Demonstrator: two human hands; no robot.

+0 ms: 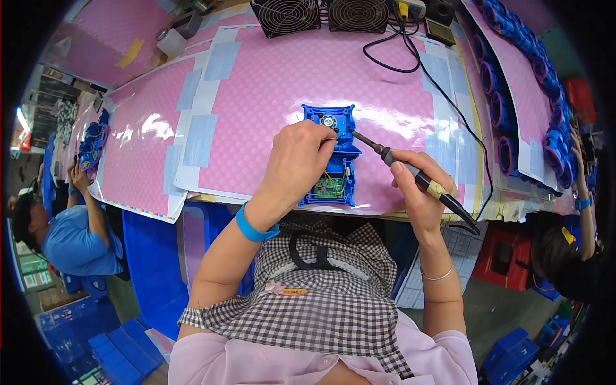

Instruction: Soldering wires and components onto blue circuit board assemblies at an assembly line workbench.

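A blue plastic housing (348, 154) lies opened out on the pink work surface in front of me. Its far half holds a small round speaker (328, 122); the near half carries a green circuit board (328, 187) with thin wires. My left hand (296, 157) is over the housing's left side, thumb and forefinger pinching a thin wire (328, 138); whether it is solder or a lead I cannot tell. In my right hand (420, 183) is a soldering iron (388, 156), held like a pen, its tip at the right edge of the far half. The left hand partly covers the housing.
Two black fans (285, 16) stand at the far edge. A black cord (452, 106) curves down the right side. Rows of blue housings (499, 112) line a rack at right. A blue bin (151, 256) sits below the table edge. Co-workers (80, 237) are on both sides.
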